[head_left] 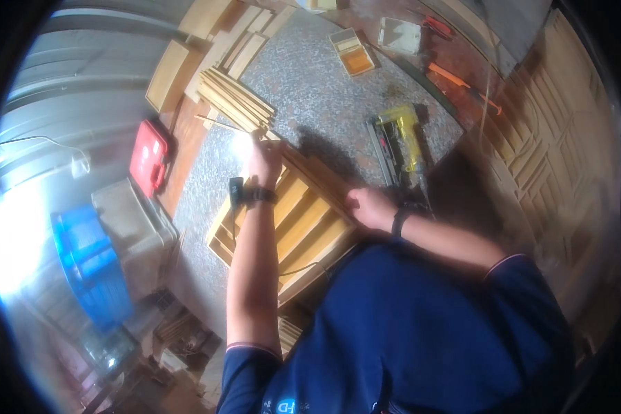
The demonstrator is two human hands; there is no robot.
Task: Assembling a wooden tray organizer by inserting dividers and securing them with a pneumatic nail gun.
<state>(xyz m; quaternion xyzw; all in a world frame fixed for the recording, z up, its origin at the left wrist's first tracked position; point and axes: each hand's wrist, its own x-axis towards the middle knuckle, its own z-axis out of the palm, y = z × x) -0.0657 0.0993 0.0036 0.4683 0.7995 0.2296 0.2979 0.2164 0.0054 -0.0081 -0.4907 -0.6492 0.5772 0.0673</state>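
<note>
A wooden rack with several parallel slats (309,228) rests tilted on the speckled table (310,96), close to my body. My left hand (263,162) is at the rack's far corner, its fingers closed on a thin wooden strip (217,123) that sticks out to the left. My right hand (370,208) is curled against the rack's right side board, its fingertips partly hidden. Just beyond the left hand lies a bundle of thin wooden strips (234,96). A yellow nail gun (406,138) lies to the right of the rack, with its hose running toward me.
At the far side sit a small divided box (352,52) and a white tray (399,36). A red case (149,159) and a blue bin (91,265) are on the left. Wooden boards (169,76) lie far left; stacked wooden panels (552,124) fill the right. An orange-handled tool (450,74) lies beyond the table.
</note>
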